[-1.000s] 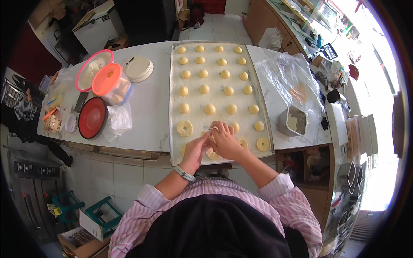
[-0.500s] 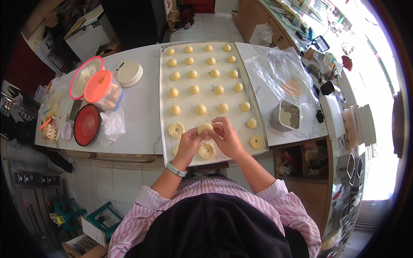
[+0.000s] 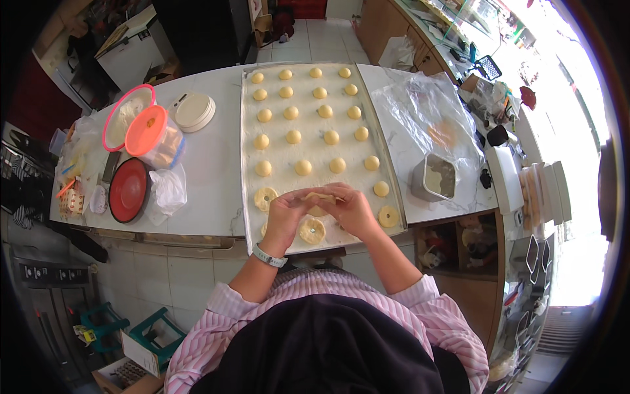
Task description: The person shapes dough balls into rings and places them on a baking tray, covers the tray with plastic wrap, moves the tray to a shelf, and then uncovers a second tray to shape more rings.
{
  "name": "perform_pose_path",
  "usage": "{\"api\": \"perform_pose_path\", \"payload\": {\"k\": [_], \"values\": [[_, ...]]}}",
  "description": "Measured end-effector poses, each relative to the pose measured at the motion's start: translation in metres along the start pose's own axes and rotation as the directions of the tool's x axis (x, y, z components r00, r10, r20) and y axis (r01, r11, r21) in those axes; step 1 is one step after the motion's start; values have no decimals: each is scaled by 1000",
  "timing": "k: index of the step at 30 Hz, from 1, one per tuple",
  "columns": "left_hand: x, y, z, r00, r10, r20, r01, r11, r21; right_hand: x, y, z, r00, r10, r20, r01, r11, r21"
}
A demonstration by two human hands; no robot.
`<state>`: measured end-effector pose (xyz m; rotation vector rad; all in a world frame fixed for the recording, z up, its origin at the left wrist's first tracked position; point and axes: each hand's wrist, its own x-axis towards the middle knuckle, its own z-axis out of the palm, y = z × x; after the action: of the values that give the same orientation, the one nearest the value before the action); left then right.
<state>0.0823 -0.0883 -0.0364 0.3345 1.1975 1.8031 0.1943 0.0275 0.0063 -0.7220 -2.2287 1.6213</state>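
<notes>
Above the near part of a large pale tray (image 3: 279,151), a piece of yellow dough (image 3: 319,196) is pinched between the fingers of both hands. My left hand (image 3: 287,214) grips its left side, my right hand (image 3: 353,210) its right, so the fingers partly hide it. Rows of round dough balls (image 3: 302,167) sit on the tray beyond my hands. Flattened dough rings with a hole in the middle lie close by: one ring (image 3: 312,239) just below my hands, another ring (image 3: 260,199) beside my left hand, and a third ring (image 3: 382,218) near the tray's right edge.
Left of the tray stand a pink-rimmed bowl (image 3: 110,134), an orange-lidded tub (image 3: 146,131), a white kitchen scale (image 3: 191,111), a red round dish (image 3: 129,192) and a white plastic bag (image 3: 168,192). To the right are a metal tin (image 3: 426,184) and clear plastic sheeting (image 3: 420,105).
The dough between my hands has gone from a rounded shape to a thinner, stretched one. My right fingers have come down closer to the left ones.
</notes>
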Motion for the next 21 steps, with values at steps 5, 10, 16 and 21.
{"api": "perform_pose_path", "payload": {"k": [5, 10, 16, 21], "values": [[1, 6, 7, 995, -103, 1, 103, 990, -101, 3, 22, -8, 997, 69, 14, -70, 951, 302], [2, 4, 4, 995, -86, -52, 81, 993, -90, -2, 18, -15, 987, 149, 54, -159, 929, 336], [4, 2, 7, 984, -172, 45, 175, 980, -95, -6, 15, -15, 997, 19, 74, -40, 954, 297], [4, 1, 8, 960, -255, 111, 269, 954, -131, -8, 10, -23, 986, 158, 55, -167, 943, 289]]}}
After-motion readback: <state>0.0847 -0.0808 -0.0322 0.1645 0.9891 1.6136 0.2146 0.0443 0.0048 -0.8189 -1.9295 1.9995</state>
